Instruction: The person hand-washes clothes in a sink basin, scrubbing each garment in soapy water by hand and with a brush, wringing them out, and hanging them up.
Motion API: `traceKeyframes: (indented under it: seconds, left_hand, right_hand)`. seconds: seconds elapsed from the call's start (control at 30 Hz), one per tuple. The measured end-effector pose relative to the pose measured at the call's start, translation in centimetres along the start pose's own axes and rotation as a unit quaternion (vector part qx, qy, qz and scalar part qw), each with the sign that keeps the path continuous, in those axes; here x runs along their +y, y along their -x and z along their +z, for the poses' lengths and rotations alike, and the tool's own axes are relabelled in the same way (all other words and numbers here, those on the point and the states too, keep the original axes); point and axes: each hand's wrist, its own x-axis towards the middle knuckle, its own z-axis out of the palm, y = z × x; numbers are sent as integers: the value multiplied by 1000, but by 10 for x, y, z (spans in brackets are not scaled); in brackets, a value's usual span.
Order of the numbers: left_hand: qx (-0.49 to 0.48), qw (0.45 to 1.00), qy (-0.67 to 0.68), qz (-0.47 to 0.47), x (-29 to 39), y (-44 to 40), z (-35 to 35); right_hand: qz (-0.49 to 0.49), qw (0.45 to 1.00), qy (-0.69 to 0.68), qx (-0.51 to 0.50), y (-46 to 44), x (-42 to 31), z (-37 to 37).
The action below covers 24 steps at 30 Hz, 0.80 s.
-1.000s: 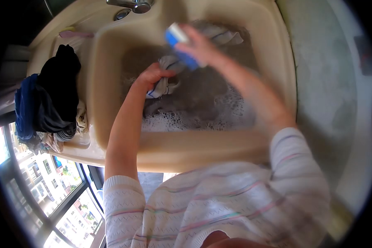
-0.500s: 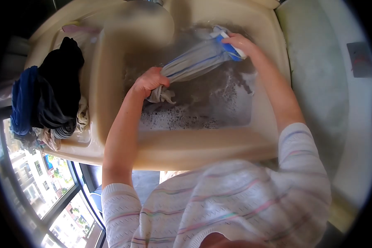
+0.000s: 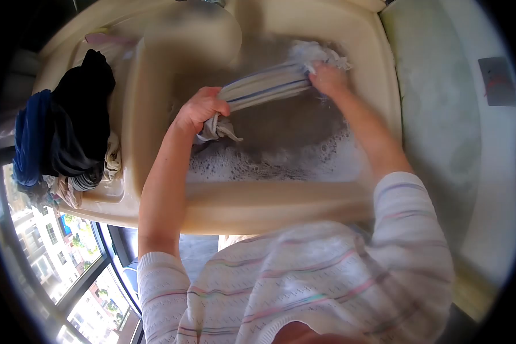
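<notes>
My left hand is closed on one end of a striped cloth, a loose tail hanging below the fist. My right hand is at the far end, among suds; whether it grips cloth or something else, cannot tell. Cloth spans taut between the two, over grey water in the basin; inference: the left anchors it so the fabric lies flat. Foam gathers at the near side. Surface: black garment and blue garment heaped on the left ledge. Room: window lower left, pale wall at right.
</notes>
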Motion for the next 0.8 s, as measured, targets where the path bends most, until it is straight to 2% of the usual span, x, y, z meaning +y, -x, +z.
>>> traceKeyframes:
  seconds: [0.1,0.17,0.2,0.23,0.27,0.3,0.33,0.37,0.43,0.47,0.53,0.57,0.6,0.7,0.8]
  left_hand:
    - [-1,999,-45,-25,-5,-8,-4]
    - [2,997,-78,-25,-9,-14,4]
    - [-1,998,-68,-19,-14,-20,7]
    - [-2,998,-59,-15,-18,-26,10]
    - [-1,999,-50,-12,-20,-29,10]
    - [37,996,-72,-24,-20,-27,10]
    - [73,992,-92,-38,-18,-21,11]
    - [108,986,-112,-51,-17,-14,11]
    - [144,989,-21,-20,-8,-2,20]
    - [162,986,31,3,-4,0,23]
    - [51,999,-8,15,-5,-11,8]
    - [-6,999,-30,21,-5,-14,4]
    - [14,1000,-6,22,-3,-13,6]
    - [56,997,42,15,-1,-8,6]
    - [30,999,21,-2,-10,-16,-1]
  right_hand:
    - [1,968,-236,-84,-19,43,-19]
    - [2,867,-495,-58,4,6,-38]
    - [22,843,-538,-22,28,-36,-48]
    - [-56,828,-555,52,40,-75,-32]
    - [-132,848,-500,119,44,-114,-1]
    - [-124,895,-420,79,62,-153,-6]
    - [-127,886,-435,97,61,-168,17]
    - [-144,918,-360,85,57,-164,24]
    - [-167,964,-197,64,29,-131,30]
    - [-196,938,-255,128,6,-100,61]
    - [-139,982,-120,39,-11,-57,49]
    - [-104,988,-106,28,-3,-49,26]
    - [-69,993,-92,20,4,-41,1]
    - [25,975,-218,-32,-24,9,-11]
    - [19,885,-461,63,-47,22,6]
